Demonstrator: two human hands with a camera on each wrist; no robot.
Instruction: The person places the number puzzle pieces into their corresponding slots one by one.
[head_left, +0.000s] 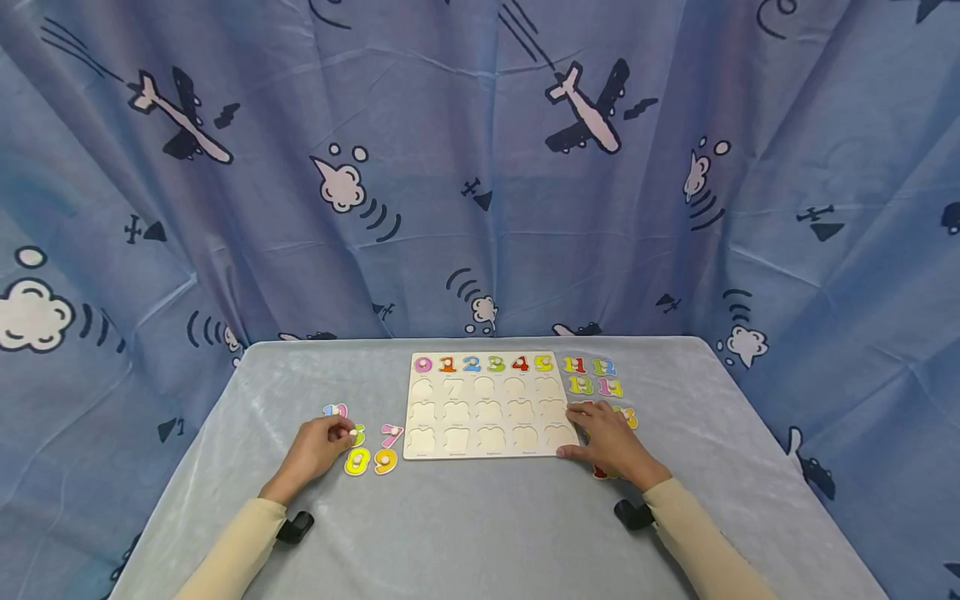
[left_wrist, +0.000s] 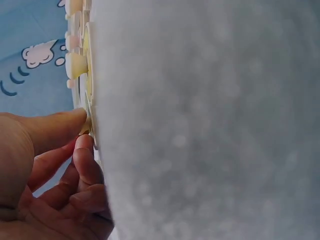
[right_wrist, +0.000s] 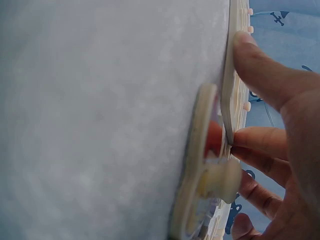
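A wooden number puzzle board (head_left: 467, 415) lies on the table, with number pieces in its top row and bare recesses below. My left hand (head_left: 318, 446) is at the left pieces, thumb and forefinger pinching the knob of a green number 6 piece (head_left: 361, 434), partly hidden by the fingers. In the left wrist view the piece is edge-on and seems to be at the table surface. My right hand (head_left: 606, 437) rests at the board's lower right corner, thumb (right_wrist: 250, 52) and fingers spread and touching its edge.
By the left hand lie a pink 7 (head_left: 392, 435), a yellow 8 (head_left: 357, 462), an orange 9 (head_left: 386, 461) and a partly covered piece (head_left: 337, 409). Right of the board are a red 11 (head_left: 575, 365), a blue 12 (head_left: 604, 367) and several more pieces, some beneath the right hand.
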